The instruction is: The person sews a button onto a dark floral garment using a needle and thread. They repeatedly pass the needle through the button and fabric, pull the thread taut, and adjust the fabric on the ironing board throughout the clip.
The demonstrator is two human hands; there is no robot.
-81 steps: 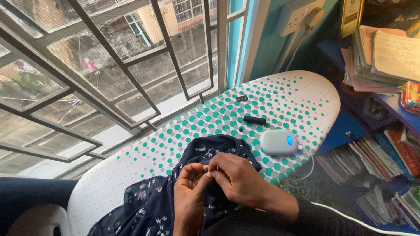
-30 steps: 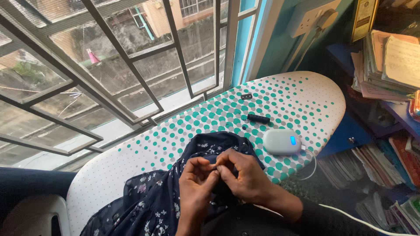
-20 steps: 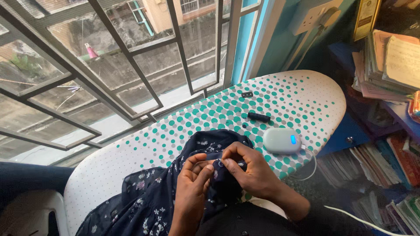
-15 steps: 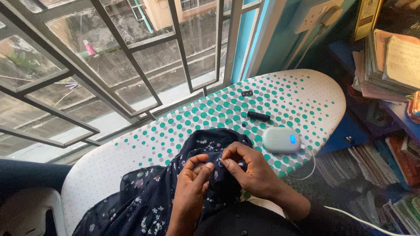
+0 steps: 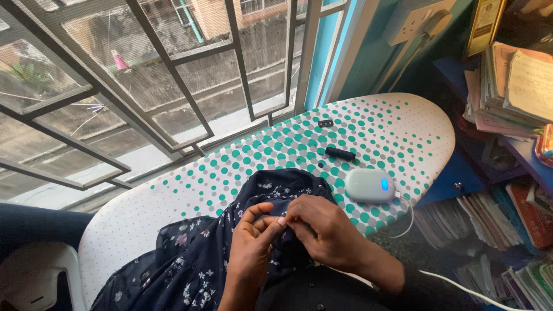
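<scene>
A dark navy cloth with small white flowers (image 5: pixel 190 259) lies bunched on the near end of a white ironing board with green dots (image 5: pixel 299 138). My left hand (image 5: pixel 250 247) and my right hand (image 5: pixel 319 230) meet over the cloth's upper fold, fingertips pinched together on the fabric. Whether a needle or thread is between the fingers is too small to tell.
A white oval device with a blue light (image 5: pixel 370 185) and a white cable sits on the board right of my hands. A small black cylinder (image 5: pixel 340 153) and a tiny black item (image 5: pixel 325 123) lie farther out. Barred window (image 5: pixel 144 86) left; stacked books and papers (image 5: pixel 512 86) right.
My hands stay pinched on the cloth with only small finger shifts. The view has tilted slightly; nothing on the board has moved.
</scene>
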